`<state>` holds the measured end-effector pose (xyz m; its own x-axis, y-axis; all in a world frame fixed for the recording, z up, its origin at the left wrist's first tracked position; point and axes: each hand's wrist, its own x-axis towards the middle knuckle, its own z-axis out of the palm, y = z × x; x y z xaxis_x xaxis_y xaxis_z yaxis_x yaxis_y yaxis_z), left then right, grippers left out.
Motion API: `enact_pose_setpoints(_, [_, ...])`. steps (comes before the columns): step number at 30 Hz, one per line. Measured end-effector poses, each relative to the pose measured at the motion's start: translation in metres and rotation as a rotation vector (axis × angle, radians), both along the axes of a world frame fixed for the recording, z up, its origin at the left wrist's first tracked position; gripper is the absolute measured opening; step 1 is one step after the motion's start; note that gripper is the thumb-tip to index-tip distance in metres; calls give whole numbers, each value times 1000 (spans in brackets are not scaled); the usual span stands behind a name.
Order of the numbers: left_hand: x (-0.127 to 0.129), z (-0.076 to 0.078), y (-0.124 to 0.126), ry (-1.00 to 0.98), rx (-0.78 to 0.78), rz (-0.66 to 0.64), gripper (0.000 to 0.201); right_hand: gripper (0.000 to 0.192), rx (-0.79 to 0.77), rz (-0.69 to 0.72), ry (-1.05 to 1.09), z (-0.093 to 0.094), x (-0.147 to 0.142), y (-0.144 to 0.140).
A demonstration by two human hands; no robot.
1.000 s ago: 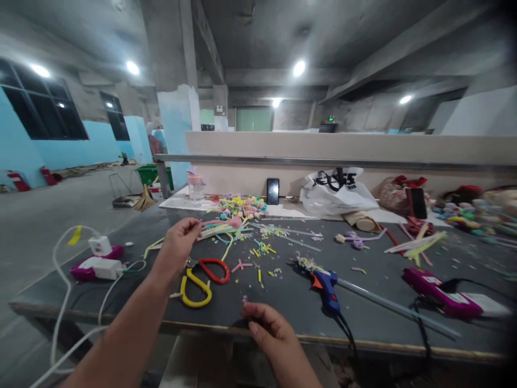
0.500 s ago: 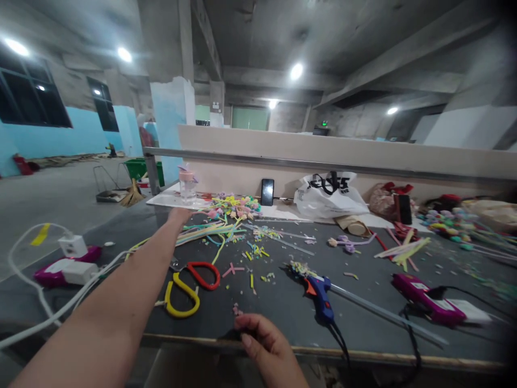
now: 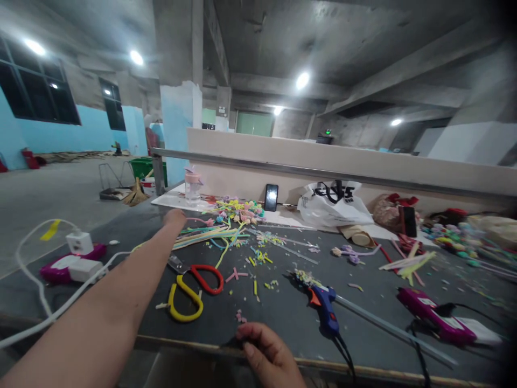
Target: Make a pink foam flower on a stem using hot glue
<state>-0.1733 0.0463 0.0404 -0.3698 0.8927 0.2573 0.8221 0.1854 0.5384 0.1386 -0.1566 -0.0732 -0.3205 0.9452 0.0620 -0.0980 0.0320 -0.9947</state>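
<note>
My left arm reaches across the table, and my left hand is closed at the far side, its fingertips mostly hidden. From it a pink pipe-cleaner flower sticks out to the right on its stem. Close by are a heap of colourful pipe-cleaner flowers and a bundle of pale pipe cleaners. My right hand rests at the front edge, fingers loosely curled, thumb apart from the index finger, nothing visible between them. Small pink scraps lie just beyond it.
Scissors with red and yellow handles lie beside my left forearm. A blue glue gun with a long glue stick is right of centre. Purple power strips and cables sit at both sides. A phone, bottle and white bag stand behind.
My left hand has drawn back slightly to the left, and the pink flower has moved with it. My right hand stays in nearly the same place. The view has shifted a little.
</note>
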Motion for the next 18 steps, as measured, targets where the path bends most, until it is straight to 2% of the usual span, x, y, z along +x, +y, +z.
enact_pose_setpoints(3, [19, 4, -10, -14, 91, 83, 32, 22, 8, 7, 23, -8, -4, -4])
enact_pose_setpoints(4, [30, 6, -15, -15, 143, 73, 30, 22, -2, 20, 46, -8, -5, -4])
enact_pose_setpoints(6, [57, 11, -32, -18, 250, -32, 22, 26, -36, -14, 139, 2, -2, 3])
enact_pose_setpoints(7, [71, 12, -43, -20, 298, -101, 22, 35, -71, -47, 201, 14, 2, 10])
enact_pose_setpoints(9, [96, 13, -73, -33, 384, -253, 21, 50, -16, -301, 324, 54, 20, 28])
enact_pose_setpoints(10, [105, 11, -90, -69, 468, -383, 18, 51, 28, -405, 375, 78, 31, 37])
enact_pose_setpoints(12, [117, 2, -124, -175, 537, -506, 15, 39, 179, -534, 460, 123, 51, 49])
enact_pose_setpoints(13, [119, -4, -141, -233, 514, -546, 14, 32, 264, -600, 478, 139, 57, 50])
enact_pose_setpoints(14, [120, -12, -157, -301, 464, -568, 13, 26, 309, -609, 461, 148, 59, 47])
enact_pose_setpoints(16, [120, -28, -185, -441, 337, -598, 11, 16, 288, -465, 344, 145, 49, 31])
enact_pose_setpoints(18, [122, -41, -209, -637, 178, -560, 10, 15, 237, -326, 162, 119, 28, 7])
